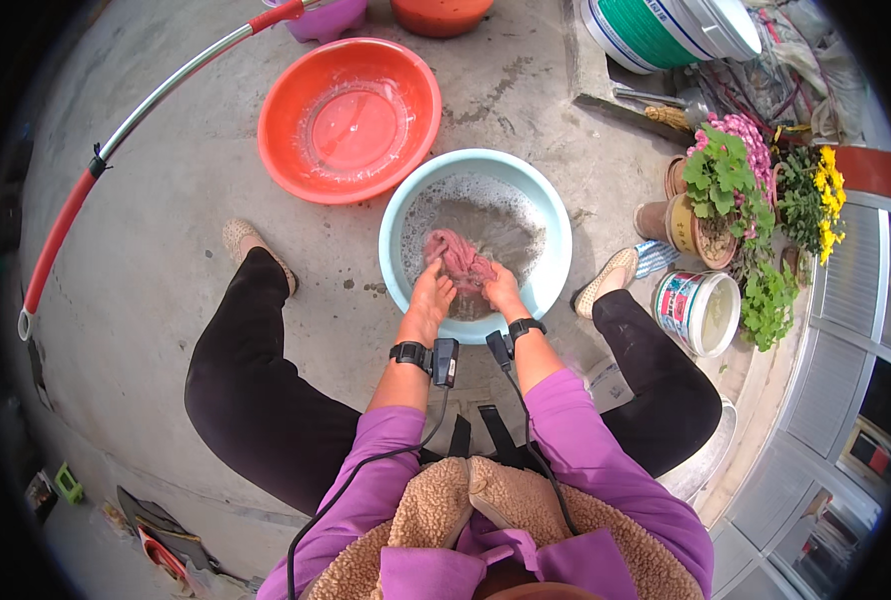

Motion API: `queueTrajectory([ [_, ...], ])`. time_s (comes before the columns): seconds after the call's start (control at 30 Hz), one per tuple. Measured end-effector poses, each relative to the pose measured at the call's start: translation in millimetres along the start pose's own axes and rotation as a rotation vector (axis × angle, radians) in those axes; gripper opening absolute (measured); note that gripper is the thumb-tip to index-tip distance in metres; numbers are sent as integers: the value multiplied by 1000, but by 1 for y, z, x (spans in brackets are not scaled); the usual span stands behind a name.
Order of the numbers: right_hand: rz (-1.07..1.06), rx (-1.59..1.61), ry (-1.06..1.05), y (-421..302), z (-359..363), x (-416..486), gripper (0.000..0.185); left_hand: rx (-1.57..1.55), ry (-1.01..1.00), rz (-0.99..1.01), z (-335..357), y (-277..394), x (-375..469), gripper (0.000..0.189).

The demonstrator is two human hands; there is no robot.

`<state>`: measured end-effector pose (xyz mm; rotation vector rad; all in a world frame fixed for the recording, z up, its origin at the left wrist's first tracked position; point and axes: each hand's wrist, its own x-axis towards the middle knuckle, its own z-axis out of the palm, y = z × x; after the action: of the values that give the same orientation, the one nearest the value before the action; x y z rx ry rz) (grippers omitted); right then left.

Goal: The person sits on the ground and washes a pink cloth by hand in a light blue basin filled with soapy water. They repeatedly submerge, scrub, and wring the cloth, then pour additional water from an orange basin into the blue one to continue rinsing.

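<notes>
A wet pink cloth (458, 259) lies bunched in a light blue plastic basin (550, 285) of murky, sudsy water. My right hand (502, 290) is closed around the cloth's right end. At its lower left edge, my left hand (433, 294) has its palm turned inward and its fingers apart. The left fingertips are right against the cloth, with no fabric visible in the palm. Both hands are inside the basin's near rim, and part of the cloth sits under the cloudy water.
A red plastic basin (355, 124) with suds residue stands just beyond, at upper left. A metal pole with red sections (63, 232) arcs along the left. On the right are potted flowers (723, 180), a white bucket (697, 313) and a tilted white-and-green bucket (663, 34).
</notes>
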<state>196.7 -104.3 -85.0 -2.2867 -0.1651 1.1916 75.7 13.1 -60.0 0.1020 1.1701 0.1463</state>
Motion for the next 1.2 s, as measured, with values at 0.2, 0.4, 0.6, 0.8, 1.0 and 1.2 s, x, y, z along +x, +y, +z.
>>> queueTrajectory([
  [0.2, -84, 410, -214, -82, -17, -89, 16, 0, -251, -58, -5, -3, 1, 72],
  [0.4, -576, -83, -31, -92, 5, -118, 38, -31, -687, 73, -9, 0, 1, 29],
  [0.6, -267, 188, 367, -83, 0, -95, 31, 30, -426, -6, 15, -14, -23, 21],
  [0.8, -348, -63, 246, -87, 5, -131, 33, 43, -403, 9, 21, -2, -45, 27],
  [1.0, -228, -31, 428, -99, -16, -108, 36, 108, -388, 4, 36, -16, -57, 20],
  [1.2, -216, -148, 262, -96, -4, -116, 35, 29, -444, 58, 26, -3, -41, 12],
])
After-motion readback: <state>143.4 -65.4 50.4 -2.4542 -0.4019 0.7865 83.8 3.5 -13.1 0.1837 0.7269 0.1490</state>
